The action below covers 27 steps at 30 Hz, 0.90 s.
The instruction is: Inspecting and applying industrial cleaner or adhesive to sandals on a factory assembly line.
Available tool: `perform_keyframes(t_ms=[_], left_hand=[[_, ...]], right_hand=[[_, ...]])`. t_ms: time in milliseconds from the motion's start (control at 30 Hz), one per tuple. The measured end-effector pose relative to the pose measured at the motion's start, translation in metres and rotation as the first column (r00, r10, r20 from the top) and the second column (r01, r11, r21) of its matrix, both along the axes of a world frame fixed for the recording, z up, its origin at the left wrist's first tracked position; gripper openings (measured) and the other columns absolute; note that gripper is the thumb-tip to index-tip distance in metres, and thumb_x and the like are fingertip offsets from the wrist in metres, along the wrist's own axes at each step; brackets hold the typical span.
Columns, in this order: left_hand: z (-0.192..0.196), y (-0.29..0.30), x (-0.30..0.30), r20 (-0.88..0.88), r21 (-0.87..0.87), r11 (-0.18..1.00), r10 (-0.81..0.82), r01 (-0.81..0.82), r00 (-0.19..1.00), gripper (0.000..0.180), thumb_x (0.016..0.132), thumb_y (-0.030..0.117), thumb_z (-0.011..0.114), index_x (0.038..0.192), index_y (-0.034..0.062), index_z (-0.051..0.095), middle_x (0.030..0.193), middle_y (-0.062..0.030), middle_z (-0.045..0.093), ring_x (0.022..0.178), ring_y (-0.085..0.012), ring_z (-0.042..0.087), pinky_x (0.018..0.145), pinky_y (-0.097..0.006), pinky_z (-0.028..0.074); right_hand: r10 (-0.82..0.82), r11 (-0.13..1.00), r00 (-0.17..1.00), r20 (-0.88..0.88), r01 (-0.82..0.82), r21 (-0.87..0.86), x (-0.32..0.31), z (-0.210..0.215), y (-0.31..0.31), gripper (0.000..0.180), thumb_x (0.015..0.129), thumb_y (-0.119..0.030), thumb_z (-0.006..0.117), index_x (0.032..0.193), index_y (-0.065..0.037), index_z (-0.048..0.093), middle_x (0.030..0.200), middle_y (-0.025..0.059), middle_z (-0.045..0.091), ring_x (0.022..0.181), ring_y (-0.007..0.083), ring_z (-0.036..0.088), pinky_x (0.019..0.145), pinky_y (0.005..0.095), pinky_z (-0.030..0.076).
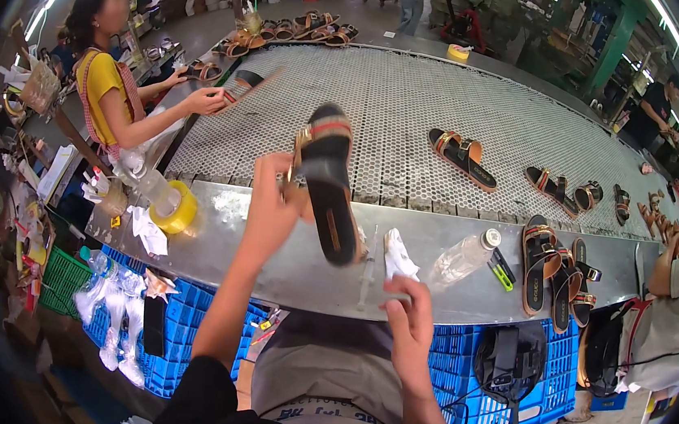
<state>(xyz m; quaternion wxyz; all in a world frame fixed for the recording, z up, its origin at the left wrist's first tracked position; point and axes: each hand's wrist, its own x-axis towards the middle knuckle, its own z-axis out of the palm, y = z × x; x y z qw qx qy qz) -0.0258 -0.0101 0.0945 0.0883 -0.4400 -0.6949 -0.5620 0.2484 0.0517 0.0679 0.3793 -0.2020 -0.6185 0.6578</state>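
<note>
Lifting the black sandal (328,180) above the bench (271,246), the left hand (273,206) should keep its grip pinched on the strap end while the right hand (409,321), fingers curled on a white cloth (397,256), wipes the sole just beside it.

Left hand (275,198) raised, fingers clamped closed; right hand (408,308) lower, fingers pinched together.

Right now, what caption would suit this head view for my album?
Left hand lifts a black sandal sole-up over the steel bench while the right hand holds a white cloth.
</note>
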Motion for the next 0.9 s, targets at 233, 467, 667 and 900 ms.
perform_keyframes(t_ms=[233, 467, 667, 900], left_hand=[[-0.011, -0.048, 0.1, 0.545, 0.102, 0.936, -0.335, 0.336, 0.769, 0.055, 0.075, -0.014, 0.06, 0.123, 0.0068, 0.042, 0.139, -0.0146, 0.04, 0.12, -0.0271, 0.055, 0.08, -0.034, 0.059], [0.012, -0.051, 0.064, 0.176, -0.102, 0.843, -0.508, 0.529, 0.843, 0.054, 0.089, 0.012, 0.063, 0.14, 0.0065, 0.045, 0.152, -0.0138, 0.033, 0.142, -0.0298, 0.034, 0.116, -0.047, 0.03], [0.016, -0.015, 0.076, 0.499, 0.141, 0.855, -0.496, 0.498, 0.711, 0.077, 0.091, 0.029, 0.067, 0.154, 0.0063, 0.029, 0.155, -0.0158, 0.032, 0.137, -0.026, 0.042, 0.112, -0.043, 0.036], [0.005, -0.021, 0.072, 0.599, 0.28, 0.819, -0.556, 0.501, 0.575, 0.095, 0.085, 0.03, 0.077, 0.157, 0.0055, 0.02, 0.153, -0.0184, 0.034, 0.125, -0.0267, 0.052, 0.1, -0.037, 0.049]], right_hand=[[0.529, 0.75, 0.846, -0.068, -0.503, -0.429, -0.027, 0.005, 0.017, 0.051, 0.096, -0.007, 0.061, 0.141, -0.001, 0.039, 0.122, 0.014, 0.062, 0.101, 0.02, 0.067, 0.077, 0.0324, 0.056], [0.311, 0.887, 0.95, -0.002, -0.291, -0.358, -0.007, -0.007, 0.005, 0.043, 0.096, -0.006, 0.063, 0.135, -0.002, 0.046, 0.114, 0.0101, 0.062, 0.093, 0.0159, 0.068, 0.069, 0.0285, 0.056], [0.172, 0.984, 0.954, 0.244, -0.18, 0.012, -0.009, -0.017, -0.016, 0.048, 0.093, -0.005, 0.064, 0.137, 0.0, 0.047, 0.116, 0.0157, 0.059, 0.111, 0.0269, 0.06, 0.096, 0.0349, 0.044], [0.141, 0.936, 0.896, 0.421, -0.26, 0.239, -0.002, 0.007, -0.034, 0.051, 0.093, -0.011, 0.063, 0.14, -0.006, 0.046, 0.119, 0.022, 0.055, 0.109, 0.0412, 0.059, 0.091, 0.0422, 0.049]])
